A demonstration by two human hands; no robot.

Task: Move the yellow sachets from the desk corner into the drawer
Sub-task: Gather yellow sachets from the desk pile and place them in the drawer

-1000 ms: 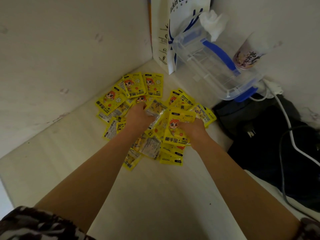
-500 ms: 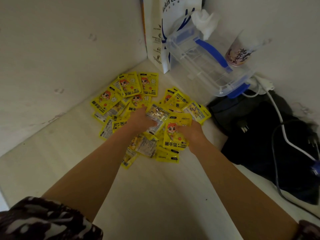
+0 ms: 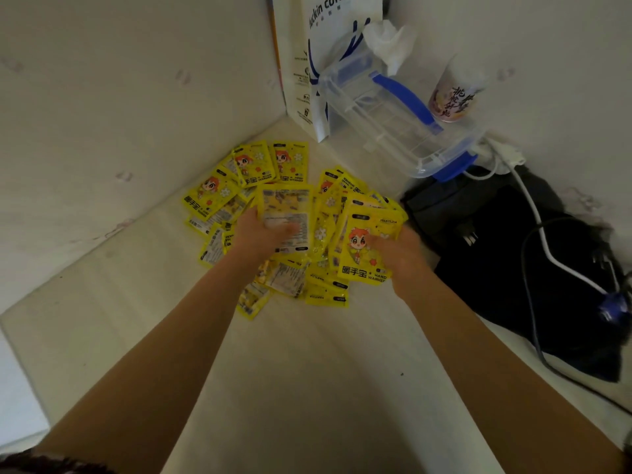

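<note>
Sachets (image 3: 253, 167) lie left of the container (image 3: 400, 131).

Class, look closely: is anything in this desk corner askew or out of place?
Yes. The clear plastic box with blue clips sits tilted, propped against the paper bag, and the yellow sachets lie scattered and overlapping, not stacked.

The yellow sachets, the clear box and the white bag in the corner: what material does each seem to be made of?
Sachets: likely glossy plastic film; they shine and bend in the hands.
Box: clear hard plastic with blue clips; the wall shows through it.
Bag: seems matte white paper; flat, stiff printed sides and a sharp fold.
</note>
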